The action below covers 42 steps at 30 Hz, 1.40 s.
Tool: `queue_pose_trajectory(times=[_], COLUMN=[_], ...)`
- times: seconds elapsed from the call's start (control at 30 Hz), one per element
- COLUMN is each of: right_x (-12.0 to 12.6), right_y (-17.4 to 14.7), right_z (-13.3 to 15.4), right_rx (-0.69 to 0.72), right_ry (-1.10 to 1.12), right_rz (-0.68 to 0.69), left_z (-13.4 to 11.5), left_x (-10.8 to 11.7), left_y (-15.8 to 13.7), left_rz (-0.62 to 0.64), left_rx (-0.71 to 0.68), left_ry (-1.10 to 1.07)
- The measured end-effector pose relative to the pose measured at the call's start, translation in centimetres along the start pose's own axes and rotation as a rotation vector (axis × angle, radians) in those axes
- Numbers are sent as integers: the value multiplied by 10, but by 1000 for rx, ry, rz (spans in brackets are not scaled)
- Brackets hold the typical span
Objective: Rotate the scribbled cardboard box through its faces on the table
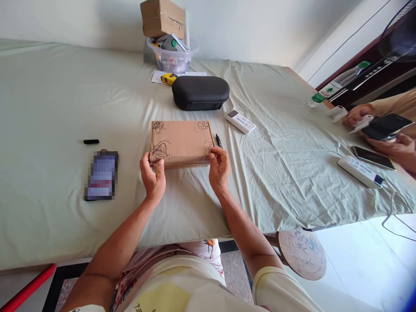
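A brown cardboard box (pixel 182 141) with dark scribbles at its four corners is between my hands on the cloth-covered table. My left hand (pixel 152 180) grips its near left corner, thumb on the near side. At the near right corner, my right hand (pixel 219 169) holds the box with thumb and bent fingers. Just beyond the right hand lies a black marker (pixel 219 141). Its loose-looking black cap (pixel 91 141) rests off to the left, above a phone (pixel 101 175) with a blurred screen. The underside of the box is hidden.
A black zip case (pixel 200 93), a white power bank (pixel 240 121) and a yellow tape measure (pixel 169 79) lie beyond the box. A plastic basket (pixel 172 60) stands by the wall. At right, another person's hands hold a phone (pixel 386 126) near a bottle (pixel 338 84) and cables.
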State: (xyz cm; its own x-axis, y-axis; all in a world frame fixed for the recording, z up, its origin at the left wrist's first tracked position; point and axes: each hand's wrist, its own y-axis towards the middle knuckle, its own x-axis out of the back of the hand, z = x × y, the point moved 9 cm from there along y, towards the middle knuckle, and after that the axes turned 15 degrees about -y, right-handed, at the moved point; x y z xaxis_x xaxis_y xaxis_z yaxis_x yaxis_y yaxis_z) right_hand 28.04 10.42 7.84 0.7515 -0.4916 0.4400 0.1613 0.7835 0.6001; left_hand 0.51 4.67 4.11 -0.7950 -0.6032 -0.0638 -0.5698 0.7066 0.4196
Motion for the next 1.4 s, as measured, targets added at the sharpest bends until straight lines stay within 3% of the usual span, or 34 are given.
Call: queue_pose_trajectory(times=[0.23,0.37,0.63,1.17,1.3,1.4], right_x=[-2,-3,-3,-11,-8,-5], right_y=[4,7,10,7,9,17], right_z=[-12,-12,-8,-11,-10,-29], right_rx=[-94,-71,-13,89,62,-11], right_ry=[52,60,-14,22,-1,-18], right_rz=[18,38,52,36,69,76], left_z=[12,13,1,0,1,3], left_x=[3,4,-4,-11,-10,-10], left_y=[10,15,20,27,27,27], left_rz=[37,49,220,216,210,229], left_rx=[22,2,-54,-179,-163,-149], left_ry=[-33,-66,-30,118,97,69])
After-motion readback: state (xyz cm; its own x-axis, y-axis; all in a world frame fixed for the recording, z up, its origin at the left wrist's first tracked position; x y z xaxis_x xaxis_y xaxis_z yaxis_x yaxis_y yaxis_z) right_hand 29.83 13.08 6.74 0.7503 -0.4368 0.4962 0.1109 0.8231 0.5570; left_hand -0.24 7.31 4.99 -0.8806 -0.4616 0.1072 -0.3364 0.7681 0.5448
